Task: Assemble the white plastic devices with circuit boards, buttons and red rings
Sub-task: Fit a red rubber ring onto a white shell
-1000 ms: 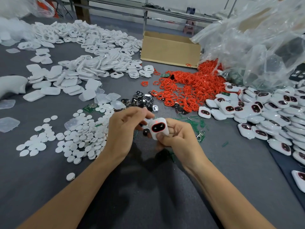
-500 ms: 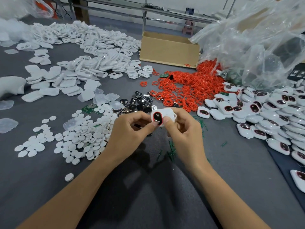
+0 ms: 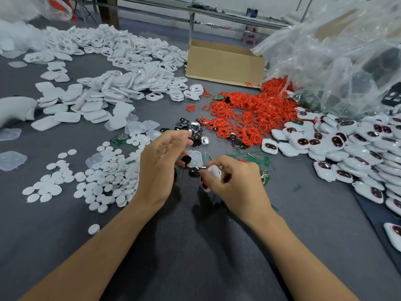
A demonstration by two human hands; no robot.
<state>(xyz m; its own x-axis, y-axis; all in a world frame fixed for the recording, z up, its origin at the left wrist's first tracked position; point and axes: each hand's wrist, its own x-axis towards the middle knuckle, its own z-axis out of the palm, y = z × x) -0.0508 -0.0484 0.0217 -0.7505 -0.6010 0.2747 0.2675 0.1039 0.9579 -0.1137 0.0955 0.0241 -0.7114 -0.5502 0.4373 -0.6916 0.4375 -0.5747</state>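
Observation:
My right hand grips a white plastic device low over the grey table, turned on edge so only its side and a red-rimmed end show. My left hand hovers just to its left with fingers loosely spread, holding nothing; its thumb is beside a small black button and a clear plastic cover. Behind lie dark buttons and metal parts, a heap of red rings, and a green circuit board.
Finished white devices are piled at the right. White round discs are spread at the left, white shells heaped behind them. A cardboard box and a big clear plastic bag stand at the back right.
Both hands held the device up between them before. Now my left hand has let go and opened, and my right hand has lowered the device and turned it on edge.

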